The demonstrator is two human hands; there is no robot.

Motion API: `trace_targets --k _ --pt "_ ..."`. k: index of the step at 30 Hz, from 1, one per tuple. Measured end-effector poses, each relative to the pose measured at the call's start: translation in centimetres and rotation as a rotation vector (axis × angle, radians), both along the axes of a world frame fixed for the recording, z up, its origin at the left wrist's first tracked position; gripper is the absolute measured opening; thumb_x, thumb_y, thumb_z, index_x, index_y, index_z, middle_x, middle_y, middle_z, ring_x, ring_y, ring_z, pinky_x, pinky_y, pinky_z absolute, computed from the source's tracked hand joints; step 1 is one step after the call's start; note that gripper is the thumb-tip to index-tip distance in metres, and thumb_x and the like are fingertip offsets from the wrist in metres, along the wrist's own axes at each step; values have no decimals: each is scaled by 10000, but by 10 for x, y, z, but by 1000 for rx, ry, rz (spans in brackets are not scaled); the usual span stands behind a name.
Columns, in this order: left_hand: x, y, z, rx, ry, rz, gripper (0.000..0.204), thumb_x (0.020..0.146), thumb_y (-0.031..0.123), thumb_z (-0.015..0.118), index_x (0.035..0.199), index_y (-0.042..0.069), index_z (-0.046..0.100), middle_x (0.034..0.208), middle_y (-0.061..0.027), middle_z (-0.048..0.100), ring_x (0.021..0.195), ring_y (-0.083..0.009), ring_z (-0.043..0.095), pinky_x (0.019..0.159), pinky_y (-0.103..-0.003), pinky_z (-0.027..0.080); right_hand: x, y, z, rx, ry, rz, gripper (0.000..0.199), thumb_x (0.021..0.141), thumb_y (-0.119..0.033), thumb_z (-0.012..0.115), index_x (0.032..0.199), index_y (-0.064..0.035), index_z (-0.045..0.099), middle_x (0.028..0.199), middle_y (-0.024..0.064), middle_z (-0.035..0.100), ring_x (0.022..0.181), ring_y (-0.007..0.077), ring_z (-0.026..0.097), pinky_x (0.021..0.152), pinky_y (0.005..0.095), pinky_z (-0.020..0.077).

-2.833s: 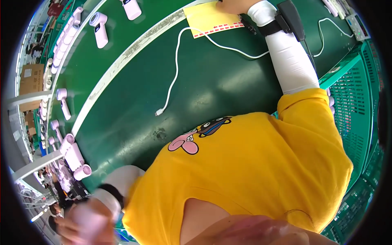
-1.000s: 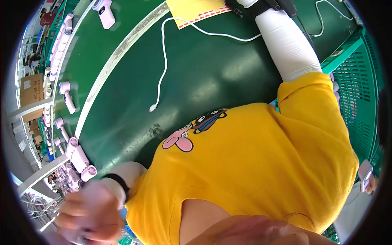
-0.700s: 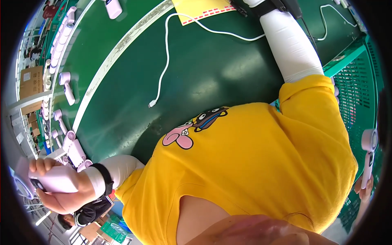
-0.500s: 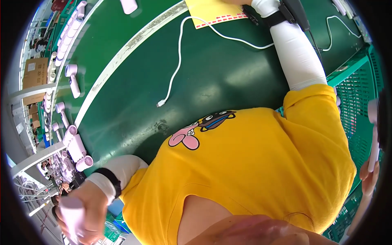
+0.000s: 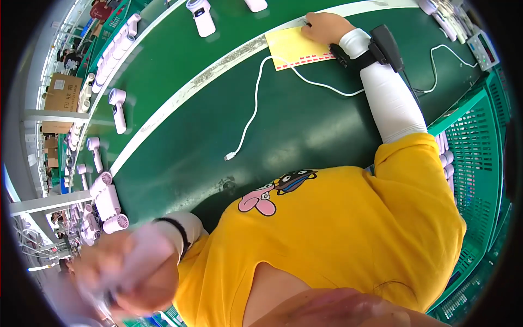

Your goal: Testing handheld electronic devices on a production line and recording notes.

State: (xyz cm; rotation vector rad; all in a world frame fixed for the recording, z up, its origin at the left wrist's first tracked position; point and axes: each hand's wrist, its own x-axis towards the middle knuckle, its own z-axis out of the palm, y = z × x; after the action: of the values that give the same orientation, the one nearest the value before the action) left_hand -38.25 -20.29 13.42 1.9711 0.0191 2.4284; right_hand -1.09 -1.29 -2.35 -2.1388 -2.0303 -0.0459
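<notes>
At the lower left, my left hand [image 5: 131, 272] is closed around a pale lilac handheld fan [image 5: 144, 248]. Both are smeared by motion, with the fan tilted across the palm. My right hand [image 5: 328, 28] rests at the far side of the bench on a yellow sheet [image 5: 289, 44] with a row of red marks. Its fingers are curled; a small dark bit shows at the fingertips, too small to name. A white cable [image 5: 255, 103] runs over the sheet's lower edge, its plug end lying on the green bench [image 5: 305, 128].
Several lilac fans, among them one with a dark display [image 5: 202, 19], lie beyond the white rail [image 5: 190, 87]. More fans [image 5: 107, 201] are stacked at the left. A green basket [image 5: 474, 147] stands at the right, below a small grey meter [image 5: 484, 52].
My left hand has moved up and right with the fan. The view has shifted, bringing my whole right hand and more of the yellow sheet into sight.
</notes>
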Motion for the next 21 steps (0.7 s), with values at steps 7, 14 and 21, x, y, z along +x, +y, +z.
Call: trace_targets --k 7,14,21 --pt "23 10 -7 -766 142 -339 293 810 112 468 1093 64 407 947 -152 450 727 -238 488 604 -375 423 0 3 15 -35 -7 0 390 798 -336 426 991 -21 549 909 191 605 817 349 583 752 388 457" --pt "-26 24 20 -704 -41 -563 316 811 126 490 1087 0 401 889 -146 481 775 -257 509 680 -370 435 4 4 8 -10 10 10 392 799 -338 428 999 -22 547 903 196 604 816 345 584 746 386 457" --pt "-82 9 -3 -90 -38 226 398 831 265 508 1067 -43 418 907 -179 519 911 -292 520 772 -376 437 -8 11 3 -39 36 -23 395 808 -356 422 984 -26 547 877 192 608 779 331 590 737 375 459"
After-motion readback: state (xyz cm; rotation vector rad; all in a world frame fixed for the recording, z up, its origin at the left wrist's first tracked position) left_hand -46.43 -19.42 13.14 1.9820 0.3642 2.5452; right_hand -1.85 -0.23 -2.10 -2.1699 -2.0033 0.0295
